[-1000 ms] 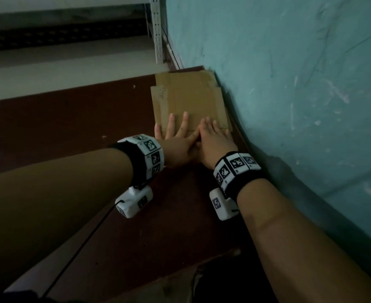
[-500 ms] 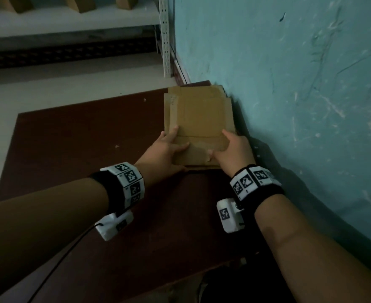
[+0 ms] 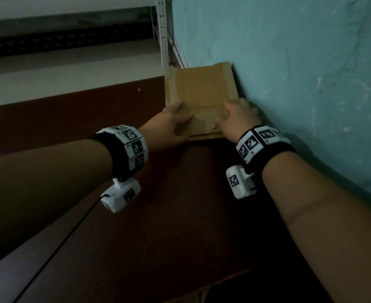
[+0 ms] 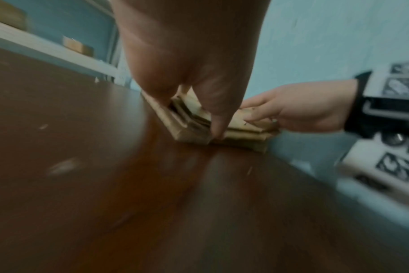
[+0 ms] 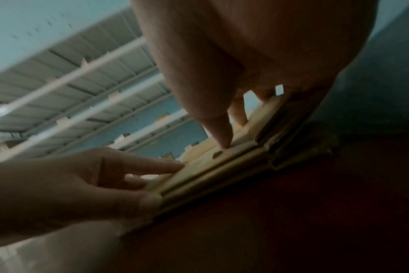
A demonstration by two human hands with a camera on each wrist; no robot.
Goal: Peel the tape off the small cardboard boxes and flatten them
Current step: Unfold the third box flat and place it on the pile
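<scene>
Head view: stack of flattened boxes (image 3: 202,95) lies on the brown table (image 3: 92,119), in the corner hard against the teal wall (image 3: 289,73), its far end jutting past the table's far edge toward the white shelf upright (image 3: 162,36). Left hand (image 3: 169,125) grips the stack's near left corner, thumb on top; right hand (image 3: 237,119) grips the near right corner, squeezed between stack and wall. Risk, as I judge it: a push further from the near side sends the stack over the far edge, and the right knuckles have no room wall-side, so any shift that way jams them. Open table lies left of the stack and nearer the person; that is the free direction. Left wrist view, blurred: several cardboard layers show at the stack's near edge (image 4: 213,133), splayed with gaps; left fingertips (image 4: 218,132) pinch that edge, right hand (image 4: 292,110) clamped at the wall end. Loose layers could slide apart or spring open if lifted by the edge. Right wrist view: right thumb (image 5: 220,136) presses the top sheet, left fingers (image 5: 152,166) curl over and under the layers; whether tape remains I cannot tell.
</scene>
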